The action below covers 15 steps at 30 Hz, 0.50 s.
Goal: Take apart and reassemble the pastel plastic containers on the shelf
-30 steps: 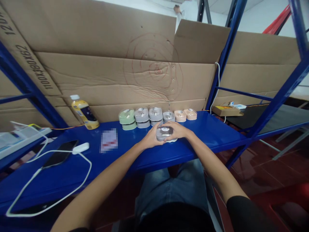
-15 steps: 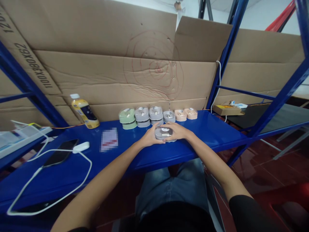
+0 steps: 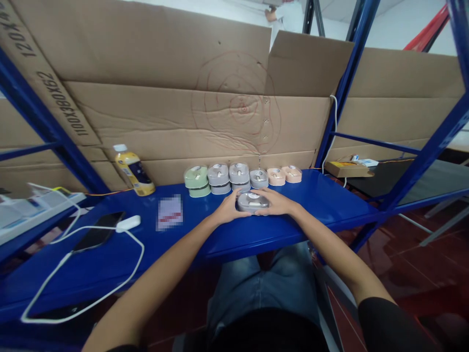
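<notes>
The person's left hand (image 3: 230,208) and right hand (image 3: 279,203) are both holding a grey plastic case (image 3: 252,201), which is sitting on the blue steel counter (image 3: 330,205), near its front edge. The case is lying with its long axis going from left to right, almost parallel to that edge. The hands are closing on it from the two short ends, so it is lying straight between them, and neither hand is clearly nearer. The fingers of both hands are pressing together on the ends of the case and clamping it, and the right fingers are also reaching a little over its top.

Just behind the case, a row of similar cases is standing along the back of the counter: a green stack (image 3: 197,181), three grey stacks (image 3: 234,176), and two pink cases (image 3: 284,175). The nearest grey stack is very close behind the hands, but nothing is standing between the hands and the case.

Further left, a yellow-labelled bottle (image 3: 132,171), a blurred card (image 3: 169,212), a black phone (image 3: 98,231) and a white charger (image 3: 128,223) with its white cable (image 3: 82,278) are lying on the counter. Cardboard sheets (image 3: 164,122) are covering the wall behind.
</notes>
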Tool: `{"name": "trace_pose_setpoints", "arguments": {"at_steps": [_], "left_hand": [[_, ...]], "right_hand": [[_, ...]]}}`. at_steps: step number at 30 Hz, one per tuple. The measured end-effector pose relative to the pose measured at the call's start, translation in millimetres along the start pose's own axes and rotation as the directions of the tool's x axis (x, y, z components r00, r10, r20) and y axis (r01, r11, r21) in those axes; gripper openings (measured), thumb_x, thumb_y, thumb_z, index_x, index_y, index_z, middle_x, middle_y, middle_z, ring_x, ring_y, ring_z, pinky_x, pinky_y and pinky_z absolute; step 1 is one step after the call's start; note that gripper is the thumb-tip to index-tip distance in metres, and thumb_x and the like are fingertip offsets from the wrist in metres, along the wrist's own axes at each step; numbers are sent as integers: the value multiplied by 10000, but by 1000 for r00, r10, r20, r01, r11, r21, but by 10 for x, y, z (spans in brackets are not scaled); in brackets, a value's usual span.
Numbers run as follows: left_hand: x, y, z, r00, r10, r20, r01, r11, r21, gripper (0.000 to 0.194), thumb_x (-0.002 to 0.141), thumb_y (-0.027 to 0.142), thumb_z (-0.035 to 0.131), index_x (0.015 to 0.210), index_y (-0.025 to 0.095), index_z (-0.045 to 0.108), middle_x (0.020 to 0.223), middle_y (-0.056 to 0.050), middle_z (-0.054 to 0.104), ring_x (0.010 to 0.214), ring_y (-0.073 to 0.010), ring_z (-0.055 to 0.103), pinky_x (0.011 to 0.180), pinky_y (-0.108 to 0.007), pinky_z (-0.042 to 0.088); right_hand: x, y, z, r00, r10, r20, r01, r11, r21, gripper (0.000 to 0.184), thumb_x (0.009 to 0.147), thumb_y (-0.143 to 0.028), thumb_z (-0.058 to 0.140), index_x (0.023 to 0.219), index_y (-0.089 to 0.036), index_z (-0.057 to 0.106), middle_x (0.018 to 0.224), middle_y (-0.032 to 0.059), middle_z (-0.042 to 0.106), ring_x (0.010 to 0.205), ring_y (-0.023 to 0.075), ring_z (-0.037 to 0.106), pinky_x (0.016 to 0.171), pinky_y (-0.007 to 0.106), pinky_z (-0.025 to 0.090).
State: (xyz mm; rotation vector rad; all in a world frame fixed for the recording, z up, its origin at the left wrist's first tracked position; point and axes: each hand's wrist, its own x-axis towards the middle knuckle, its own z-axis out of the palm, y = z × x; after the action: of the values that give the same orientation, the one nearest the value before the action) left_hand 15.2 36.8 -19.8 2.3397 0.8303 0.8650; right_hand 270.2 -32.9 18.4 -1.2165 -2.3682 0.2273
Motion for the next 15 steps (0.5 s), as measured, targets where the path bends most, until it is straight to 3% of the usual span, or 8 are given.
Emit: {"name": "trace_pose_setpoints", "arguments": {"at_steps": [2, 6, 10, 12, 15], "left_hand": [[-2, -18, 4, 1000, 4, -11, -4, 1000, 17, 984, 715, 495, 867, 1513, 209, 369, 1328, -141, 662, 1252, -343, 640, 1119, -551, 477], [2, -12, 10, 1000, 16, -14, -15, 997, 80, 752, 836, 467, 737, 1465, 209, 417, 1270, -114, 681, 1204, -312, 661, 1109, -529, 489], [8, 26, 6, 1000, 7, 16, -9, 993, 117, 669, 862, 475, 687, 1428, 210, 451, 1263, -110, 681, 1171, -309, 668, 1087, -510, 504], [12, 39, 6, 1000, 15, 20, -18, 991, 132, 637, 861, 479, 678, 1404, 213, 476, 1249, -108, 683, 1169, -316, 666, 1077, -512, 506], [18, 47, 9, 1000, 25, 18, -28, 989, 145, 627, 855, 492, 670, 1385, 203, 500, 1241, -120, 680, 1160, -332, 669, 1065, -519, 510]], "right_hand": [[-188, 57, -78, 1000, 14, -4, -14, 1000, -10, 934, 820, -648, 763, 1596, -273, 403, 1374, 138, 577, 1238, 346, 603, 1050, 516, 507], [-709, 262, -370, 980, 196, -41, -200, 973, -118, 938, 821, -686, 733, 1597, -267, 415, 1260, 138, 623, 1121, 333, 642, 1002, 511, 526], [-1225, 723, -741, 928, 364, -84, -374, 898, -232, 923, 807, -690, 735, 1572, -258, 449, 1233, 138, 653, 1122, 334, 650, 1009, 481, 514], [-1390, 1033, -901, 854, 494, -165, -521, 805, -284, 936, 782, -667, 764, 1558, -236, 466, 1290, 156, 658, 1192, 355, 636, 1037, 455, 496], [-1459, 1468, -1070, 657, 695, -291, -753, 589, -292, 939, 765, -634, 800, 1544, -219, 479, 1360, 191, 641, 1256, 363, 624, 1050, 423, 481]]}}
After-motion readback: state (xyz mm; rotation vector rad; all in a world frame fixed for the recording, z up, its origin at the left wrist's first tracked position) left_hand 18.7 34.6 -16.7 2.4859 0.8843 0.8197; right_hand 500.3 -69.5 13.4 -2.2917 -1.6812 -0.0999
